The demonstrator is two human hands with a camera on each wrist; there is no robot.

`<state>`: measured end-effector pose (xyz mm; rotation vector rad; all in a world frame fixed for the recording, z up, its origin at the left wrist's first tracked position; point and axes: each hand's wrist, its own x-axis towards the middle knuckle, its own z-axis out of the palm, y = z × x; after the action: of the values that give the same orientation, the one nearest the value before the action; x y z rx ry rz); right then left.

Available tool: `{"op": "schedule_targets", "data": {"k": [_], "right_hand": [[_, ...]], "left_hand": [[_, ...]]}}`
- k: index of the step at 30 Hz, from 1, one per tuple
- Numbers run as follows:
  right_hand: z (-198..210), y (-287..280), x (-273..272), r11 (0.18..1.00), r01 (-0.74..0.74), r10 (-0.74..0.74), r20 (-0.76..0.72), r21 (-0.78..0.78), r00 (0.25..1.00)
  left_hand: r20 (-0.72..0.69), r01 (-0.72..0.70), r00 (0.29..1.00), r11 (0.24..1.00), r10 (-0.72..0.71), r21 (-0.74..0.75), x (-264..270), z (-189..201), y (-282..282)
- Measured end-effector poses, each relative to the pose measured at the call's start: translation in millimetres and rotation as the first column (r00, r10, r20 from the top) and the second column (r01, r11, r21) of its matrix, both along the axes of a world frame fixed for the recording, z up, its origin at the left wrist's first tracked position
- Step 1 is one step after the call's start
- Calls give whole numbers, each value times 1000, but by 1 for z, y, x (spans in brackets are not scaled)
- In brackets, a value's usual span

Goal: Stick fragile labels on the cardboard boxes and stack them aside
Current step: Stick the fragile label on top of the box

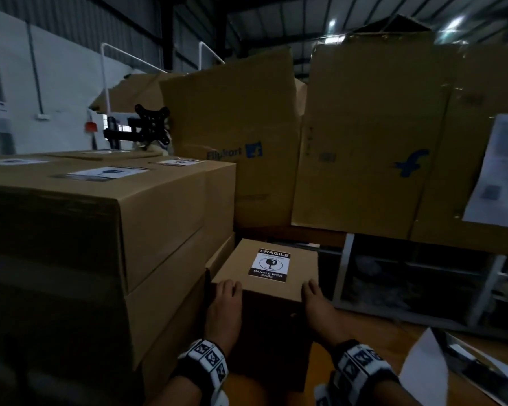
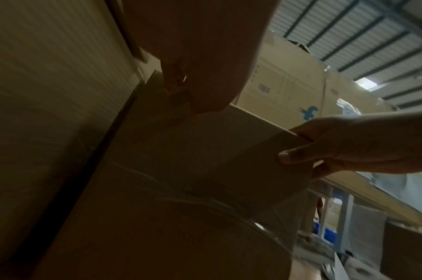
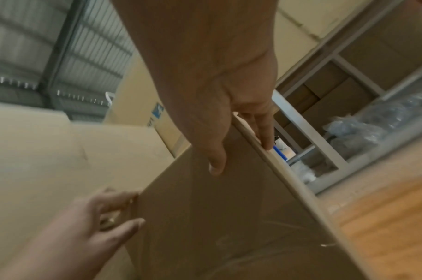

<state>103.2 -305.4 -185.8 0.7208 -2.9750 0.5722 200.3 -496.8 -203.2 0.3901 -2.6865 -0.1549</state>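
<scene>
We've got the labelled box (image 1: 264, 291) clamped at its near corners — left hand (image 1: 223, 309), right hand (image 1: 320, 309) gripping it — probably to park it beside the stack (image 1: 100, 230).

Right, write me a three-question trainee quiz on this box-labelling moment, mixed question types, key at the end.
1. True or false: the small box between the hands already carries a fragile label on its top face.
2. Multiple choice: how is the small box held? A) the left hand alone lifts it; B) the left hand and the right hand grip opposite sides; C) neither hand touches it.
3. Fill in: the stack of larger boxes stands to the person's ____ of the small box.

Key: 1 true; 2 B; 3 left.
</scene>
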Motion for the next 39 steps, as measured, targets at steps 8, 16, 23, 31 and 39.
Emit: {"op": "schedule_targets", "data": {"k": [8,16,23,31,39], "right_hand": [[4,-37,-45,999,1,-2,30,35,1000],[5,-36,-56,999,3,-5,42,50,999],[34,-4,-43,996,-28,26,26,81,999],[83,109,35,992,63,-80,-150,-110,986],[73,263,152,932,187,-283,-304,-311,910]], "left_hand": [[-18,-15,1000,1000,15,6,-47,-6,-29],[-4,-32,999,999,32,-9,-56,-8,-29],[108,-11,994,1000,12,-15,-52,26,-25],[-58,356,935,924,-351,143,-34,66,68],[-282,668,744,688,-606,284,31,68,238]]}}
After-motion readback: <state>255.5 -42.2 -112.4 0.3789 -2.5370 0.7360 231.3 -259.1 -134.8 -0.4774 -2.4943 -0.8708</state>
